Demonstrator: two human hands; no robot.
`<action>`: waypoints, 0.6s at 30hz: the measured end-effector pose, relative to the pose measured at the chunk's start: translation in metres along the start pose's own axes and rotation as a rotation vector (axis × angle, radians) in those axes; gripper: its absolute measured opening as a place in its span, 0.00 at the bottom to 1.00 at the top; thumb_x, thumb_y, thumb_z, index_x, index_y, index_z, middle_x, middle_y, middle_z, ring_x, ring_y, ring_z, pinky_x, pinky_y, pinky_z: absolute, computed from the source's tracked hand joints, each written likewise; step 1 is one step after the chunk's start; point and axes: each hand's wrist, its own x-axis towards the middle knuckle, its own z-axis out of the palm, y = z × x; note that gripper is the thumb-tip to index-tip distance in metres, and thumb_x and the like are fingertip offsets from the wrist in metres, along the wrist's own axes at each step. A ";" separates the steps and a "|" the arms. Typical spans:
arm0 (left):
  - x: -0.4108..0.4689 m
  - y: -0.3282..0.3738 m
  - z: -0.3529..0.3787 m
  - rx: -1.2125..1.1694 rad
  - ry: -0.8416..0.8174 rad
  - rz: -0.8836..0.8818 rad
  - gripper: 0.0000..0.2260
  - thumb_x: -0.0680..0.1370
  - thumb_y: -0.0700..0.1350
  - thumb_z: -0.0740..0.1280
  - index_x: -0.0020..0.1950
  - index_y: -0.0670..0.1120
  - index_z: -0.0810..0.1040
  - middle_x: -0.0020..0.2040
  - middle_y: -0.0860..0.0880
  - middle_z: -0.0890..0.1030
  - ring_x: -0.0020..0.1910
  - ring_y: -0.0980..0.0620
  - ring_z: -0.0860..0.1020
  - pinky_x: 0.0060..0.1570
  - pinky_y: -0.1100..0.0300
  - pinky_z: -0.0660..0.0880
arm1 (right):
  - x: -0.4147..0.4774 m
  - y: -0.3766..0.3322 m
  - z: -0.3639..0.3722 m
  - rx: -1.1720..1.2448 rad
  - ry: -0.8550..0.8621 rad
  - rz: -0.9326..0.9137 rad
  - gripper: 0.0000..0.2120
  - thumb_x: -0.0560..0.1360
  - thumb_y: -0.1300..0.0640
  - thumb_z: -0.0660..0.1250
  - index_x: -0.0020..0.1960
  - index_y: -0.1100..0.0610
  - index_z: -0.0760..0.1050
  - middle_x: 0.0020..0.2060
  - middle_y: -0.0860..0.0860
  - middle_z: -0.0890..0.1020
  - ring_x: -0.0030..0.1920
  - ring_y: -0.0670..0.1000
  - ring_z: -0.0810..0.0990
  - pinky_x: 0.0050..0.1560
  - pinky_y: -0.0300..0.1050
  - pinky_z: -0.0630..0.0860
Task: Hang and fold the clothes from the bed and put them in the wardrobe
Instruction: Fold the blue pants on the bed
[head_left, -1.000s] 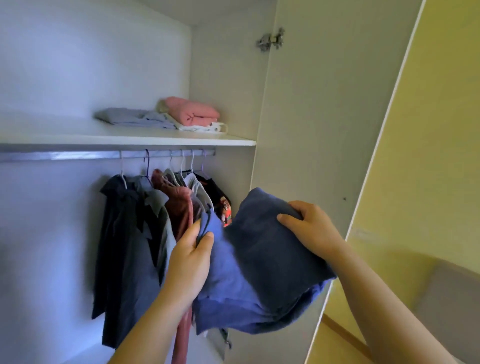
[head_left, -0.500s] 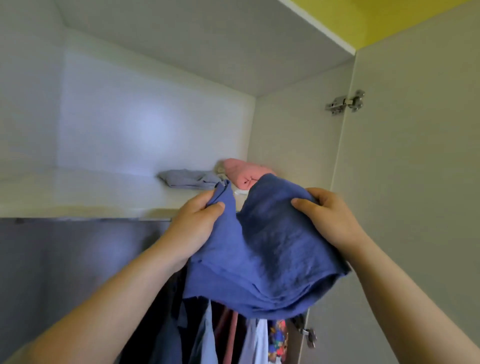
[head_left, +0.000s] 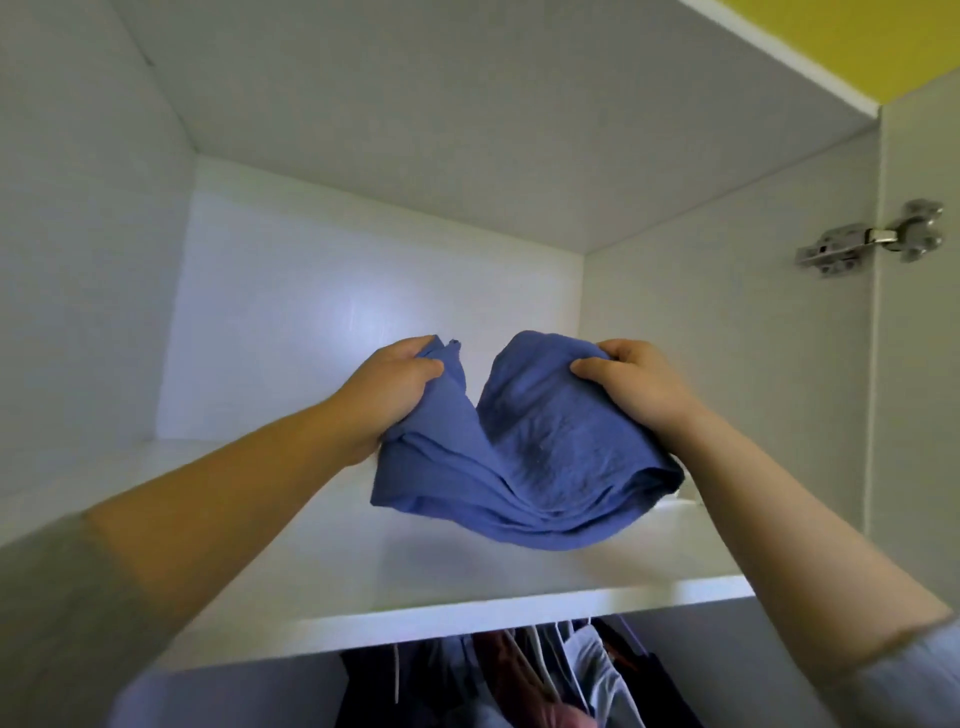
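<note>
Over wardrobe top shelf (head_left: 467, 587), folded blue garment (head_left: 524, 467) held, apparently just clear of board, middle sagging; step: stowing folded item; next: lower flat, let go without spoiling fold; left hand (head_left: 387, 395) grips 9 o'clock edge, right hand (head_left: 634, 384) grips 3 o'clock edge; thumbs on top, forearms raised, reaching forward; hung clothes (head_left: 571, 670) at 6 o'clock.

A: Is any writing, label or number showing anywhere?
B: Nothing readable is showing — the folded blue garment (head_left: 545, 457), the wardrobe shelf (head_left: 467, 587) and the door hinge (head_left: 872, 241) are all looking plain.
</note>
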 end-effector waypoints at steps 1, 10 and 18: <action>0.011 -0.003 -0.004 0.028 0.027 0.007 0.11 0.81 0.39 0.58 0.49 0.53 0.77 0.49 0.53 0.78 0.55 0.49 0.76 0.50 0.61 0.73 | 0.014 0.002 0.007 -0.006 -0.005 -0.014 0.14 0.76 0.57 0.65 0.52 0.69 0.78 0.49 0.65 0.82 0.42 0.54 0.76 0.48 0.50 0.76; 0.095 -0.033 -0.038 0.415 0.257 0.154 0.24 0.82 0.39 0.56 0.77 0.51 0.60 0.74 0.50 0.66 0.71 0.49 0.66 0.61 0.63 0.60 | 0.132 0.037 0.070 0.045 -0.080 -0.024 0.14 0.75 0.58 0.66 0.44 0.71 0.75 0.38 0.57 0.75 0.40 0.54 0.72 0.42 0.46 0.69; 0.173 -0.047 -0.042 0.532 0.358 0.137 0.18 0.78 0.33 0.58 0.65 0.46 0.75 0.59 0.47 0.76 0.56 0.46 0.75 0.52 0.58 0.71 | 0.218 0.067 0.119 -0.002 -0.226 -0.059 0.09 0.74 0.58 0.66 0.41 0.64 0.75 0.39 0.57 0.77 0.39 0.55 0.74 0.39 0.45 0.69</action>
